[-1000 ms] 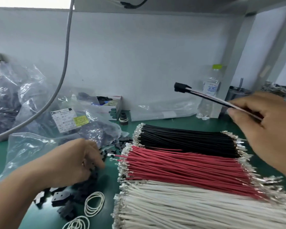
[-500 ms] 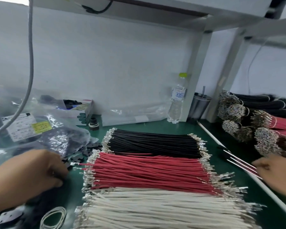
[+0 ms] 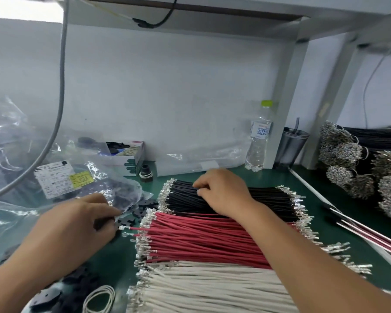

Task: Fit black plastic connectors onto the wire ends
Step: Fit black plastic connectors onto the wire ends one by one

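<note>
Three flat piles of wires with metal terminals lie on the green mat: black wires (image 3: 271, 201) at the back, red wires (image 3: 201, 240) in the middle, white wires (image 3: 203, 290) nearest me. My right hand (image 3: 224, 192) rests on the black pile, its fingertips pinched into the wires near their left ends. My left hand (image 3: 75, 227) is left of the red pile and holds a black connector (image 3: 101, 223) between thumb and fingers. Loose black connectors (image 3: 145, 210) lie just beyond it. A finished wire set (image 3: 361, 230) lies on the mat at the right.
Clear plastic bags of black parts (image 3: 81, 184) fill the left. A small open box (image 3: 128, 158), a water bottle (image 3: 259, 141) and a dark cup (image 3: 291, 149) stand along the back wall. Bundled wires (image 3: 357, 175) are stacked at the right; rubber bands (image 3: 99, 299) lie near the front.
My right hand put the finished wire set down at the right and came over to the black wire pile. My left hand stayed at the loose connectors.
</note>
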{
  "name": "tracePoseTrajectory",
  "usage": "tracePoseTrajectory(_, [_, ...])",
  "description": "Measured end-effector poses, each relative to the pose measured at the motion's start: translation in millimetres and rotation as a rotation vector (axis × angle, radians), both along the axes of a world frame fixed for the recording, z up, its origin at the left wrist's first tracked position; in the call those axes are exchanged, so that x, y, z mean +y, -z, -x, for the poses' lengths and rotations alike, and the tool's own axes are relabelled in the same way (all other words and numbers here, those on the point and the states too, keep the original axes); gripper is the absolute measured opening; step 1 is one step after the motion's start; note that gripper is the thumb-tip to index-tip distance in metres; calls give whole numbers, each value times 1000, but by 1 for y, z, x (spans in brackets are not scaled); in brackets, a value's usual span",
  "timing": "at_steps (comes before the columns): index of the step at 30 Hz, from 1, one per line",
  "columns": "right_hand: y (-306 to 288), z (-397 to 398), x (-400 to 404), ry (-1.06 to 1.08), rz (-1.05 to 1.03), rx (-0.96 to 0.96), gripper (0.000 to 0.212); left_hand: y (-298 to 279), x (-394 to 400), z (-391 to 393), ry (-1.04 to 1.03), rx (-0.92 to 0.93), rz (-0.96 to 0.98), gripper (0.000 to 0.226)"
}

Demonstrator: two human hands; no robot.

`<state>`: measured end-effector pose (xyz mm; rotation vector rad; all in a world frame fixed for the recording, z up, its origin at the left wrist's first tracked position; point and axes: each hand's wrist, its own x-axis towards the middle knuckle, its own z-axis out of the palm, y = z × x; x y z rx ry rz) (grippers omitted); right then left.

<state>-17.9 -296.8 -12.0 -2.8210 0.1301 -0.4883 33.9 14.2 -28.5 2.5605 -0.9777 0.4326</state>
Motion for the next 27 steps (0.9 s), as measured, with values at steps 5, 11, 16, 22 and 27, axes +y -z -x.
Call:
tracePoseTrajectory(5, [15, -15, -1, 24, 91, 10, 21, -10, -5, 14, -1, -42, -127, 17])
tracePoseTrajectory(11, [15, -15, -1, 43, 153, -29, 16, -11, -10, 19, 12, -55, -259, 16])
tracePoseTrajectory(16, [7, -15, -2, 50, 82, -4, 26, 0, -26, 28, 83, -62, -266, 29])
tracePoseTrajectory(22, [-12, -9, -6, 33, 167, -77, 30, -3, -20, 22, -96, -158, 37, 26])
tracePoseTrajectory(27, [-31, 8, -1, -58, 299, -98, 27, 2, -29, 22, -49, -255, 235, 16])
